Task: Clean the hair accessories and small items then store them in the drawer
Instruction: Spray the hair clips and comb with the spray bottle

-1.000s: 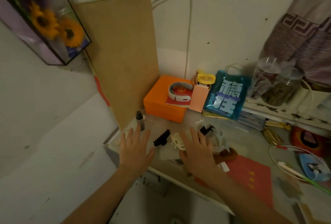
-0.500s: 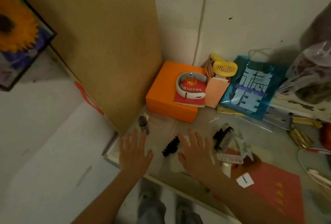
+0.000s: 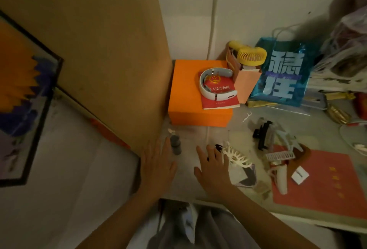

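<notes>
While both hands lie flat on the tabletop [image 3: 186,185], nothing is picked up yet, so this looks like the very start: choosing the first hair accessory to clean. Landmark = orange box [image 3: 190,97] at the back corner. L hand [image 3: 158,167] sits in front of the box, fingers straight and spread, holding nothing, fingertips just beside a small dark bottle [image 3: 175,145]. R hand [image 3: 213,171] is in front of the box & to the right, also flat w/ fingers straight, resting over a black claw clip [image 3: 218,147] of which only a bit shows past the fingertips; can't tell if it's touching. White claw clip [image 3: 235,156] lies just right of that hand. More clips, incl. a black one [image 3: 263,135] and a small white comb clip [image 3: 280,157], are scattered further right of the box, near a red folder [image 3: 321,181]. No drawer or cloth in view. Next move, I'd judge: curl R fingers round the black clip & lift it, w/o snagging the white clip's teeth
</notes>
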{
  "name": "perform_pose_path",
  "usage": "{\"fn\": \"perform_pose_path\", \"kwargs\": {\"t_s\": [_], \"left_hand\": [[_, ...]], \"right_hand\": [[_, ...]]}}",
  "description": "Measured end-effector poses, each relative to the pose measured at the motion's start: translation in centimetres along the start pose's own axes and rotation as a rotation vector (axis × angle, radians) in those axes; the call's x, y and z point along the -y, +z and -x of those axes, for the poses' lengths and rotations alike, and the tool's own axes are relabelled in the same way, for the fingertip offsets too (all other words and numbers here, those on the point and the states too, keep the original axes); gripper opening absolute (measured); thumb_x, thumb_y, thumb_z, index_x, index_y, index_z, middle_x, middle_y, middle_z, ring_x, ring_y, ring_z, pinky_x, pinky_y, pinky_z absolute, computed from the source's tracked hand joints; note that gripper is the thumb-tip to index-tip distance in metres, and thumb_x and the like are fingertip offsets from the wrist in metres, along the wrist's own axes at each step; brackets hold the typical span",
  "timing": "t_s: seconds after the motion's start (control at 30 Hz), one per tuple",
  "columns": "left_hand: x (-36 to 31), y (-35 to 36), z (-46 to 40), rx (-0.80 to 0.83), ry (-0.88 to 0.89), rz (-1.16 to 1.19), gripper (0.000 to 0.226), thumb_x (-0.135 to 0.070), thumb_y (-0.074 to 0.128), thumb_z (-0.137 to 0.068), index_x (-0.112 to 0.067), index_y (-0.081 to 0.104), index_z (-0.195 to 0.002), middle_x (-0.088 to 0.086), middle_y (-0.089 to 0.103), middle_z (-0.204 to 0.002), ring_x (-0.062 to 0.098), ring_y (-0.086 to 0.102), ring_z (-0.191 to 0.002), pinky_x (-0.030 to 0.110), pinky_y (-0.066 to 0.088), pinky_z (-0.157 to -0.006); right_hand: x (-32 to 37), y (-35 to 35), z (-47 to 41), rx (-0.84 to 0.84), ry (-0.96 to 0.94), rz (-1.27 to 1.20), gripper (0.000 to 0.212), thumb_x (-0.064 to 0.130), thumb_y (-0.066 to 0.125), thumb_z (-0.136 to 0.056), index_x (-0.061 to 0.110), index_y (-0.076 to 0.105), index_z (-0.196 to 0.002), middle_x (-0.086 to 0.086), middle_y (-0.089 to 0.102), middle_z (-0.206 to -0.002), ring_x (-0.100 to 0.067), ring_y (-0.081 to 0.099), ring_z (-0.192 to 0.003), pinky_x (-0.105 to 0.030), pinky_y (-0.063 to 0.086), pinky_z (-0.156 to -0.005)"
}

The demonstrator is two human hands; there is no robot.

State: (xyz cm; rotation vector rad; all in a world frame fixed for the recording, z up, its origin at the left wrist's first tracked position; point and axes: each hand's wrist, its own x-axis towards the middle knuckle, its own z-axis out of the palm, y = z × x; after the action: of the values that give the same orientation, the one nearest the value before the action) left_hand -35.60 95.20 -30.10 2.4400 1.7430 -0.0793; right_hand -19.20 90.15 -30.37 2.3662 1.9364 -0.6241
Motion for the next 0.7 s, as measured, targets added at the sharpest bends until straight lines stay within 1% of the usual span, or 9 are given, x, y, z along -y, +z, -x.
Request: {"fn": "perform_pose_path", "kwargs": {"t_s": [0.07,0.13,0.2,0.27,0.37,0.47,0.5,0.6,0.7], "left_hand": [[0.3,-0.3,-0.6,-0.012,0.013,-0.041,0.096,-0.037,0.087,-0.052,-0.006,0.044,-0.132,0.021,0.061,-0.122,0.042,0.061,-0.106,0.056,0.05,-0.082],[0.4,-0.4,-1.4,-0.04,0.017,-0.074,0.095,-0.035,0.09,-0.047,-0.003,0.052,-0.127,0.022,0.063,-0.118,0.043,0.063,-0.103,0.056,0.051,-0.078],[0.3,-1.0,-2.4,-0.074,0.051,-0.041,0.095,-0.037,0.085,-0.058,-0.006,0.043,-0.137,0.022,0.056,-0.129,0.042,0.057,-0.115,0.057,0.046,-0.089],[0.0,-1.0,-3.1,-0.076,0.009,0.014,0.083,-0.04,0.066,-0.081,-0.013,0.023,-0.147,0.017,0.038,-0.147,0.038,0.038,-0.134,0.055,0.031,-0.106],[-0.5,-0.7,-4.3,-0.11,0.033,0.07,0.072,-0.041,0.058,-0.084,-0.015,0.03,-0.145,0.018,0.044,-0.143,0.039,0.044,-0.129,0.056,0.034,-0.104],[-0.9,-0.3,-5.4,0.053,0.019,0.112,0.067,-0.043,0.043,-0.096,-0.021,0.011,-0.151,0.008,0.018,-0.157,0.03,0.016,-0.144,0.046,0.01,-0.116],[-1.0,-0.2,-5.6,0.068,0.015,0.114,0.064,-0.042,0.041,-0.097,-0.021,0.013,-0.151,0.006,0.019,-0.157,0.029,0.016,-0.143,0.045,0.011,-0.117],[-1.2,-0.2,-6.1,0.005,0.044,0.209,0.047,-0.033,0.048,-0.095,-0.014,0.045,-0.137,0.01,0.048,-0.138,0.031,0.042,-0.128,0.044,0.029,-0.104],[-0.5,0.1,-6.8,0.042,0.026,0.299,0.036,-0.029,0.053,-0.094,-0.019,0.05,-0.129,0.005,0.051,-0.133,0.024,0.044,-0.122,0.035,0.03,-0.102]], "right_hand": [[0.7,0.4,-0.1,-0.001,0.004,-0.016,0.064,0.043,0.036,-0.099,0.027,0.005,-0.152,-0.008,0.003,-0.16,-0.028,0.005,-0.146,-0.05,0.005,-0.116],[1.1,0.5,-0.4,0.019,0.019,-0.033,0.063,0.042,0.037,-0.099,0.027,0.005,-0.151,-0.008,0.002,-0.16,-0.028,0.004,-0.146,-0.051,0.003,-0.116],[1.0,0.6,-0.7,0.041,0.023,-0.014,0.063,0.041,0.036,-0.099,0.027,0.005,-0.152,-0.008,0.001,-0.16,-0.029,0.003,-0.146,-0.051,0.002,-0.116],[0.7,0.7,-0.9,0.06,0.033,0.008,0.062,0.039,0.036,-0.099,0.026,0.005,-0.152,-0.009,0.001,-0.16,-0.029,0.003,-0.146,-0.051,0.003,-0.116],[0.4,0.5,-1.2,0.07,0.064,0.007,0.062,0.039,0.036,-0.1,0.025,0.006,-0.152,-0.01,0.002,-0.16,-0.029,0.003,-0.147,-0.052,0.005,-0.116],[0.0,0.5,-1.3,0.075,0.079,-0.017,0.061,0.039,0.036,-0.1,0.025,0.007,-0.152,-0.008,0.003,-0.16,-0.028,0.003,-0.147,-0.052,0.006,-0.116],[-0.1,0.5,-1.3,0.078,0.087,-0.03,0.061,0.039,0.036,-0.1,0.025,0.007,-0.152,-0.008,0.004,-0.16,-0.027,0.004,-0.147,-0.051,0.007,-0.117],[-0.3,0.3,-1.5,0.047,0.105,-0.106,0.06,0.037,0.038,-0.099,0.024,0.01,-0.151,-0.005,0.01,-0.159,-0.024,0.01,-0.146,-0.047,0.012,-0.118],[-0.4,-0.3,-1.5,0.025,0.108,-0.235,0.059,0.036,0.04,-0.099,0.023,0.014,-0.151,-0.003,0.017,-0.157,-0.023,0.016,-0.144,-0.039,0.016,-0.116]]}}
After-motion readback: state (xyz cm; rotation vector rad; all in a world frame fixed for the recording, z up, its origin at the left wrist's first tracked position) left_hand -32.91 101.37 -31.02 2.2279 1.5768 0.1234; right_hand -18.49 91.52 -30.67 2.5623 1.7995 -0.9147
